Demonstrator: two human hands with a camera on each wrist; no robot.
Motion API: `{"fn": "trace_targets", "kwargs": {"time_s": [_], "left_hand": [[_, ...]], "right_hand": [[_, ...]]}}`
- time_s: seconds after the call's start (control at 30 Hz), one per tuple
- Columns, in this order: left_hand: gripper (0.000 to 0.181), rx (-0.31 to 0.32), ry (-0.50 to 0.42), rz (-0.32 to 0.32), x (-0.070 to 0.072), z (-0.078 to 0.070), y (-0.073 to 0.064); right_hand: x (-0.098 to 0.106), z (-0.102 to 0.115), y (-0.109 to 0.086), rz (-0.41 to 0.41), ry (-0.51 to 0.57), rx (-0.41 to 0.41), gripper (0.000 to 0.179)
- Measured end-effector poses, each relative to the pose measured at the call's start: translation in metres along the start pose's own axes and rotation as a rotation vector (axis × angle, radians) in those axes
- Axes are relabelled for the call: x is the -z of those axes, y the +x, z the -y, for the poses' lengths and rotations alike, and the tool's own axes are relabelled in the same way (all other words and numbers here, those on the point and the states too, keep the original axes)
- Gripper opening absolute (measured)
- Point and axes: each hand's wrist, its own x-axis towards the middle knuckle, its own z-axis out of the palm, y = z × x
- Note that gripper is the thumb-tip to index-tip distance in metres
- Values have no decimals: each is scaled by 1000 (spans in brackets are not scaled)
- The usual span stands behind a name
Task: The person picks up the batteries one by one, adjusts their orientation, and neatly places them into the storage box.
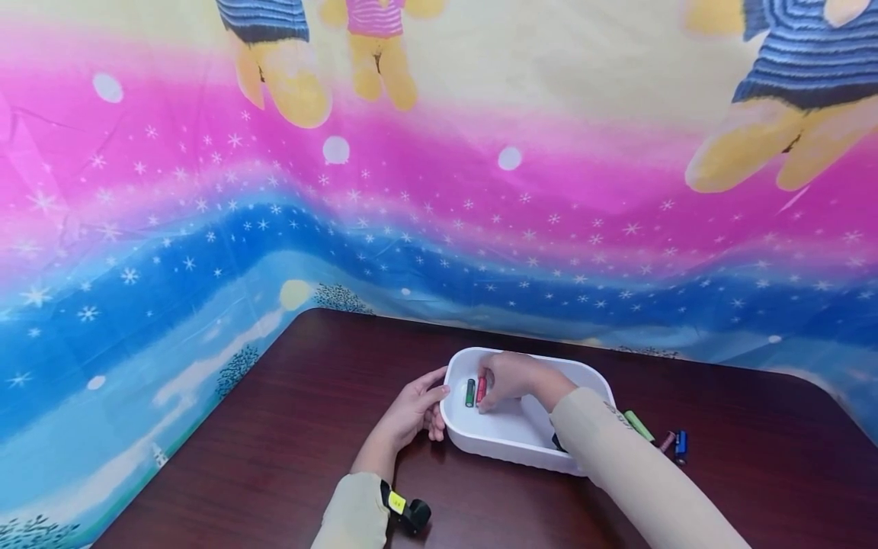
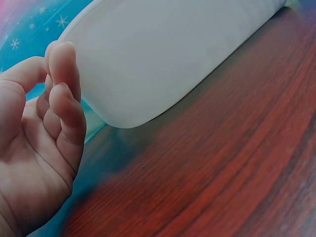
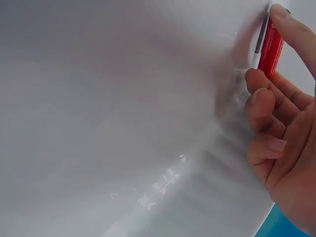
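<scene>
A white plastic basin (image 1: pixel 507 450) stands on the table. At its left end my left hand (image 1: pixel 409 412) holds the rim, thumb on top and fingers against the outside; the left wrist view shows those fingers (image 2: pixel 64 94) bent at the basin's wall. My right hand (image 1: pixel 511 377) reaches into the basin and pinches a red battery (image 3: pixel 272 47) by its two ends, between thumb and finger. Directly left of it in the head view, a green battery (image 1: pixel 469 393) lies on the basin floor. The other right fingers curl loosely below the red battery.
Right of the basin, beside my right sleeve, lie a light green battery (image 1: pixel 639 425), a blue battery (image 1: pixel 680 447) and a partly hidden brownish-pink battery (image 1: pixel 667 441). The dark wooden table (image 1: pixel 309 396) ends at a printed curtain (image 1: pixel 439 229). A black wrist camera (image 1: pixel 414 516) hangs at my left cuff.
</scene>
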Motion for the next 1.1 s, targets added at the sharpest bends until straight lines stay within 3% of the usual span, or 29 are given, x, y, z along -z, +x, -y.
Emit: {"fn": "trace_targets", "kwargs": {"time_s": [0.3,0.53,1.1], "left_hand": [[57,11,-7,-9,1,0,-1],[57,9,-4,-8,1,0,-1],[58,10,6,1,0,-1,0]], "right_hand": [[-5,4,4,7,-57,15,48],[-6,3,5,1,-2,37,48],[-3,5,5,-1,-30,33,47]]}}
